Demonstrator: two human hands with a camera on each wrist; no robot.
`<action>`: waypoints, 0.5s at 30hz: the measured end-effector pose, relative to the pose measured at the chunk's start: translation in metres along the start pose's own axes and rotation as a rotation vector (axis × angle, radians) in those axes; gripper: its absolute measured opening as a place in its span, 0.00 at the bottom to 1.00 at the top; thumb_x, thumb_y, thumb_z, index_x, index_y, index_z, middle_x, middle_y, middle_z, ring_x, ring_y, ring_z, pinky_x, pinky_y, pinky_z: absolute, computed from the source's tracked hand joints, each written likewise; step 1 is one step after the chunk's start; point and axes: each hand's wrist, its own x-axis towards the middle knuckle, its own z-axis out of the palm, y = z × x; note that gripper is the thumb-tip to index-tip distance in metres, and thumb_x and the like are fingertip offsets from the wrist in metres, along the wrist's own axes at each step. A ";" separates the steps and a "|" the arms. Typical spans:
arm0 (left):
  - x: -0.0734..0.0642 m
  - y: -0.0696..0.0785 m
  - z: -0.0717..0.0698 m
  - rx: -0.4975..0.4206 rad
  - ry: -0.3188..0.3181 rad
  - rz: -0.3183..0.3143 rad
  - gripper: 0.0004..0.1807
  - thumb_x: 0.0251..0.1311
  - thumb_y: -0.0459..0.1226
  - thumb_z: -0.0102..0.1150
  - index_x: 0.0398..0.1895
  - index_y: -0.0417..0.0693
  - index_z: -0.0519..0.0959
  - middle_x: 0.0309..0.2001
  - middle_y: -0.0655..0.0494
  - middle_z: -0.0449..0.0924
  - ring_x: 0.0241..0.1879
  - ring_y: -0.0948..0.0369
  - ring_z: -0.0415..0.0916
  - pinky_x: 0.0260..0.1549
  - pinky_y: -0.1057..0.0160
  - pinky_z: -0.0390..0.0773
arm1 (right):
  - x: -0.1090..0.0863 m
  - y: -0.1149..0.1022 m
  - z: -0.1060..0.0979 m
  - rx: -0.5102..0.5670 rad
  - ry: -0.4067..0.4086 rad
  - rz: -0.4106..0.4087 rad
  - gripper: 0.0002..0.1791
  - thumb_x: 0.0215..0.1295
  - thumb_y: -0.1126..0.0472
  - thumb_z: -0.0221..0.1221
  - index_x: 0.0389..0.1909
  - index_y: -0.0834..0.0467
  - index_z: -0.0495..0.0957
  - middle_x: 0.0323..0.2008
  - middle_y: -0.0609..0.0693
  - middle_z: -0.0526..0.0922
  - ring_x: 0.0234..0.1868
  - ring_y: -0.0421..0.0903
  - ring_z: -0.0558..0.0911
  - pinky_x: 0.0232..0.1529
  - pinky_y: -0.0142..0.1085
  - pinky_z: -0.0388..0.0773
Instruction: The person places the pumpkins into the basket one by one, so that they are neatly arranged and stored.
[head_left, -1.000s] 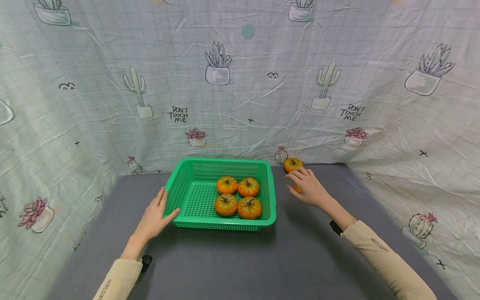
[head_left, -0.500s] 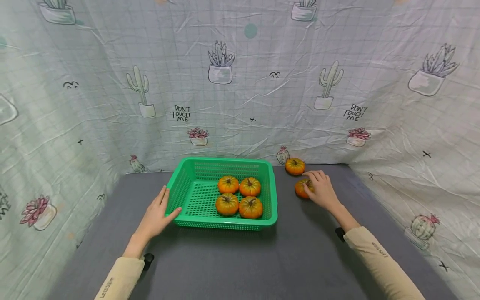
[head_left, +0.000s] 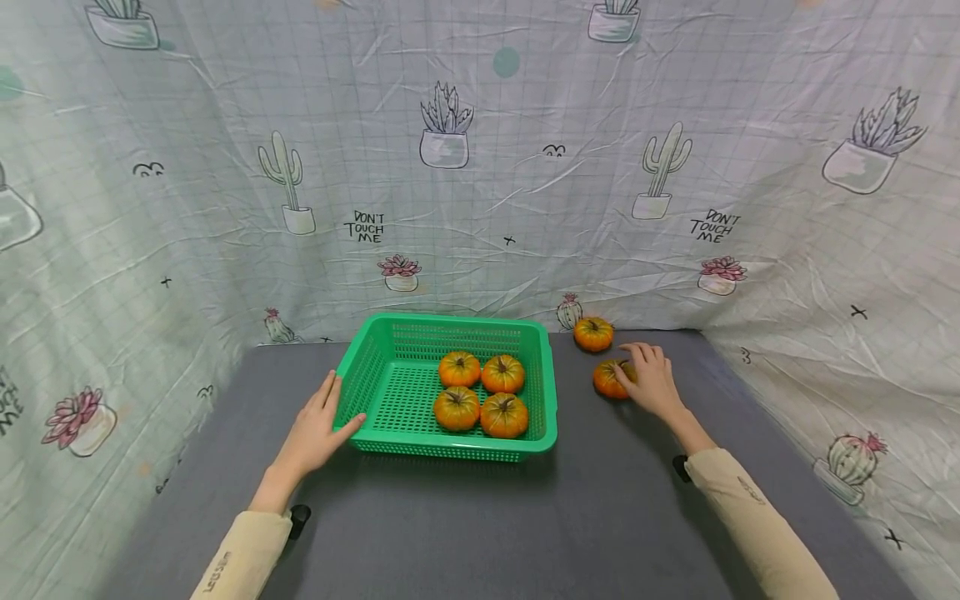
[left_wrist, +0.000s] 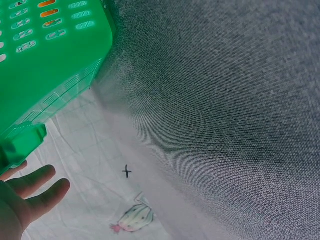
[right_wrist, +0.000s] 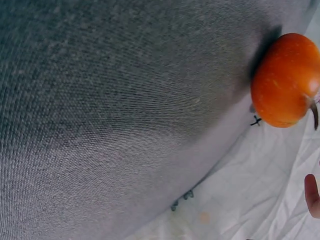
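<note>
My left hand (head_left: pixel 307 433) rests at the left end of a green plastic basket (head_left: pixel 450 445), fingers along its side and thumb on the front rim. In the left wrist view its straight fingers (left_wrist: pixel 47 195) show beside the basket rim (left_wrist: pixel 25 145). Several small orange pumpkins (head_left: pixel 457 408) sit together in the basket's right half. Right of the basket, my right hand (head_left: pixel 654 385) is spread loosely over the right side of another pumpkin (head_left: pixel 609 380). A fingertip (right_wrist: pixel 312 195) appears apart from the pumpkin (right_wrist: pixel 282 82) in the right wrist view.
One more pumpkin (head_left: pixel 593 334) lies behind, close to the back cloth. The grey table (head_left: pixel 480 533) is bounded at the back and sides by a hanging cloth (head_left: pixel 480 192) printed with cacti.
My right hand has moved right, from over the pumpkins to the near one's right side, uncovering more of both. The left hand stays on the basket. The head view shifts slightly.
</note>
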 end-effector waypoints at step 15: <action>-0.001 0.001 -0.001 -0.001 0.001 -0.002 0.46 0.58 0.55 0.48 0.68 0.33 0.45 0.69 0.35 0.41 0.65 0.37 0.46 0.57 0.37 0.54 | 0.003 0.015 0.013 -0.013 -0.267 0.154 0.40 0.57 0.39 0.53 0.63 0.61 0.57 0.58 0.64 0.65 0.55 0.61 0.60 0.40 0.53 0.56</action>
